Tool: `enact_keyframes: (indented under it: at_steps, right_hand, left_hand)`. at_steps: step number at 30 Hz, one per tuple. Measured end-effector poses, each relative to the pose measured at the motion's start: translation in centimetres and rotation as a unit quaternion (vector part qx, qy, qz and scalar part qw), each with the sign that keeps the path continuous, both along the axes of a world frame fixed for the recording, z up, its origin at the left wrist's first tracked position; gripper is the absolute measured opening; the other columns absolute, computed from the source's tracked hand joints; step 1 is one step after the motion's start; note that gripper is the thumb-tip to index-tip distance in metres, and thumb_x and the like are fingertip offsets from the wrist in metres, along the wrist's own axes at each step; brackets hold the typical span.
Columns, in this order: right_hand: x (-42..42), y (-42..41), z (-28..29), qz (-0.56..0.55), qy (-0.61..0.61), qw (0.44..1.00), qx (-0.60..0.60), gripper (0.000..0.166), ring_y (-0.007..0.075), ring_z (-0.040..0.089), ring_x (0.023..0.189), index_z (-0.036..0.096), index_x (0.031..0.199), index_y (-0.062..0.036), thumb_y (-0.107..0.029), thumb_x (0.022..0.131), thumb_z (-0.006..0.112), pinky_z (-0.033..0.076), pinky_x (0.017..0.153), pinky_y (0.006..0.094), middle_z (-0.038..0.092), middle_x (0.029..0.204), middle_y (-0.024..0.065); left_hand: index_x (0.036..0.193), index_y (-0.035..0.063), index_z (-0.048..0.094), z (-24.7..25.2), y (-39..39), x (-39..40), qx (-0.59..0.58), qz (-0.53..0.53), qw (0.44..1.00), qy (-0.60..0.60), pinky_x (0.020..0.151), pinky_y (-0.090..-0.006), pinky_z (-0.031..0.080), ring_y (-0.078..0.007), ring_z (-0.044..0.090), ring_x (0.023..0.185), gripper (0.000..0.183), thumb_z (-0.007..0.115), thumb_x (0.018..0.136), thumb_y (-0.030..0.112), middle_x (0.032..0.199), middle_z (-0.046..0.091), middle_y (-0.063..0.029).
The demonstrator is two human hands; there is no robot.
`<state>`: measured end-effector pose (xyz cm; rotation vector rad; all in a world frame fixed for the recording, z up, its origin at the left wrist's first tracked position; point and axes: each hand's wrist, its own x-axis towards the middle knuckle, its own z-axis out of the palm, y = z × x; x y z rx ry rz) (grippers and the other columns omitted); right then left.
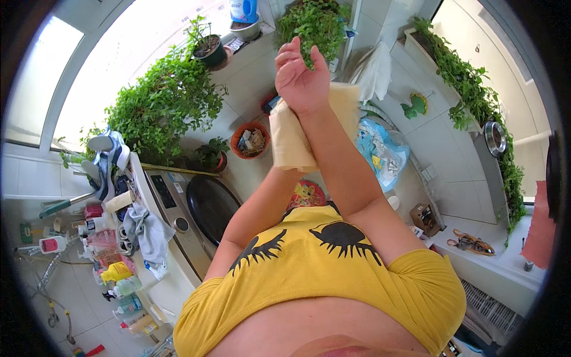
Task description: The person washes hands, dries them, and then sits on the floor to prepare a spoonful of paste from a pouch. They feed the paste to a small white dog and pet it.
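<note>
My right hand is raised ahead of me with the palm turned up toward the camera. Its fingers are slightly curled and apart, and it holds nothing. The right forearm crosses in front of a beige cloth-like piece. That piece covers the far end of my left forearm, so my left hand is hidden. Whether it is worn as a sleeve or held, I cannot tell. A second beige portion shows right of the right wrist, blurred at its edge. Below the arms lies a round red item with a yellow cartoon figure.
At the left, a front-loading washing machine stands beside a counter with several bottles and a grey cloth. An orange pot and a blue-and-silver bag are on the floor. Leafy plants line the windows.
</note>
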<state>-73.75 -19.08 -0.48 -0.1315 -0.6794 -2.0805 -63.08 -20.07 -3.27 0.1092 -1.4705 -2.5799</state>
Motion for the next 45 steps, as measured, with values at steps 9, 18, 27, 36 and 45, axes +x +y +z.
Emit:
enact_keyframes:
  at_steps: [9, 18, 27, 36, 45]
  right_hand:
    - [-5.1, 6.4, -3.3, -0.217, 0.117, 0.904, 0.348, 0.025, 0.0139, 0.045, 0.056, 0.052, 0.070, -0.0093, -0.030, 0.083, 0.049, 0.037, 0.047, 0.0246, 0.050, 0.062, 0.0036]
    - [-9.1, 8.8, -6.5, -0.475, 0.307, 0.554, 0.610, 0.022, 0.0141, 0.045, 0.045, 0.047, 0.065, -0.0057, -0.017, 0.083, 0.051, 0.036, 0.043, 0.0241, 0.050, 0.056, 0.0035]
    - [-10.5, 11.4, -7.8, -0.040, 0.793, 0.148, 0.590, 0.024, 0.0179, 0.048, 0.054, 0.052, 0.072, -0.0042, -0.027, 0.076, 0.059, 0.039, 0.052, 0.0353, 0.053, 0.060, 0.0056]
    - [-8.9, -1.4, -16.2, 0.071, 0.614, 0.320, 0.718, 0.024, 0.0169, 0.050, 0.064, 0.054, 0.081, -0.0041, -0.027, 0.078, 0.058, 0.040, 0.060, 0.0339, 0.055, 0.071, 0.0062]
    - [-9.1, -6.5, -16.5, 0.041, 0.464, 0.425, 0.776, 0.027, 0.0158, 0.053, 0.073, 0.055, 0.091, -0.0039, -0.028, 0.079, 0.057, 0.042, 0.069, 0.0325, 0.057, 0.081, 0.0067]
  left_hand:
    - [0.118, 0.0138, 0.038, -4.6, 9.3, -6.6, 0.279, 0.048, 0.959, 0.007, 0.089, -0.0374, 0.039, -0.0227, 0.046, 0.104, 0.033, 0.033, 0.091, 0.032, 0.113, 0.046, -0.0072]
    - [0.109, 0.0151, 0.045, -8.3, 11.4, -10.1, 0.402, -0.082, 0.911, -0.051, 0.080, -0.0357, 0.044, -0.0208, 0.050, 0.095, 0.030, 0.037, 0.088, 0.035, 0.103, 0.051, -0.0052]
    - [0.114, 0.0074, 0.046, -14.1, -4.8, -16.7, -0.303, -0.139, 0.943, -0.007, 0.088, -0.0361, 0.038, -0.0223, 0.049, 0.101, 0.045, 0.053, 0.077, 0.033, 0.115, 0.048, -0.0062]
    - [0.100, 0.0032, 0.055, -10.3, -11.7, -18.7, -0.561, -0.303, 0.748, 0.185, 0.063, -0.0398, 0.046, -0.0348, 0.056, 0.073, 0.047, 0.056, 0.068, 0.038, 0.083, 0.058, -0.0157]
    - [0.084, 0.0003, 0.055, -12.7, -15.8, -21.8, -0.483, -0.362, 0.743, 0.288, 0.057, -0.0410, 0.043, -0.0352, 0.053, 0.065, 0.027, 0.051, 0.071, 0.023, 0.074, 0.055, -0.0171]
